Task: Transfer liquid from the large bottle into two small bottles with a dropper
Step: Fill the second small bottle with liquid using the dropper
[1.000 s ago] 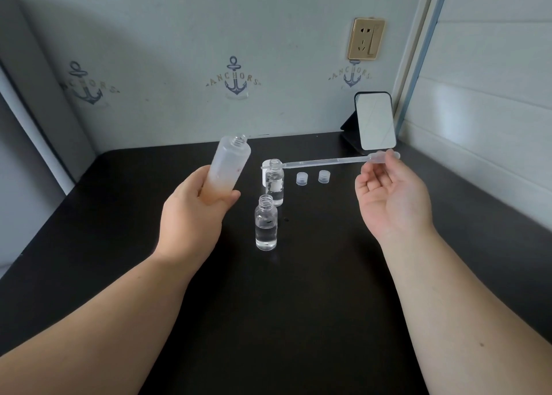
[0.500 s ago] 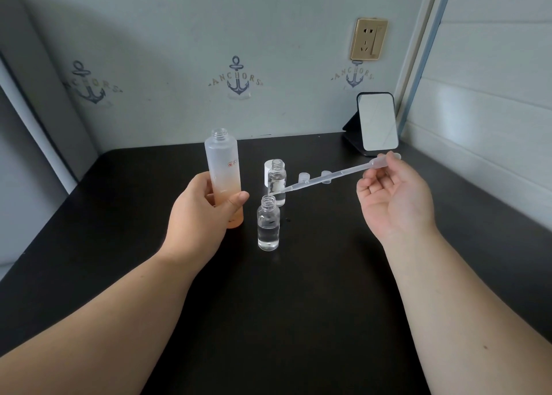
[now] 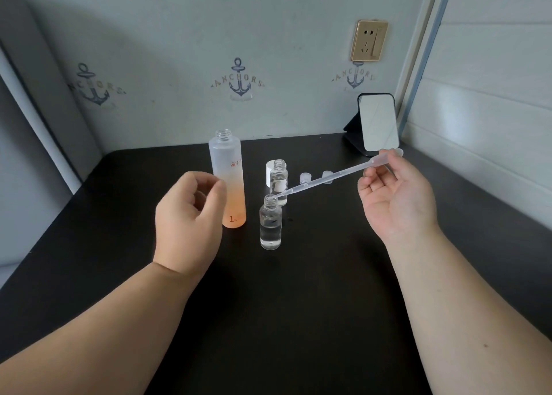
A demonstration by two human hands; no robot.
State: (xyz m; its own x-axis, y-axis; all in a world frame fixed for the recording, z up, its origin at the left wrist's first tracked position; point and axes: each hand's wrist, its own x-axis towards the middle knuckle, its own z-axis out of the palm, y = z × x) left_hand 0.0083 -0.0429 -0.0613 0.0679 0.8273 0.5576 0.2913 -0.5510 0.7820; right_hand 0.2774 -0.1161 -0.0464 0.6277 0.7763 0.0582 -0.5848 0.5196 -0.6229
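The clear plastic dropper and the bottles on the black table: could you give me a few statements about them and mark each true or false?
1. The right hand pinches the bulb end of the clear plastic dropper. True.
2. The dropper's tip is at the mouth of the nearer small clear glass bottle. True.
3. The left hand grips the tall frosted bottle with the orange lower half. False: the hand is off it, fingers loosely curled and holding nothing, and the bottle stands upright on the black table.
4. The tall bottle is capped. False: its threaded neck is open.
5. Two small clear caps lie behind the dropper. True.
6. The nearer small bottle is empty. False: clear liquid fills its lower part.
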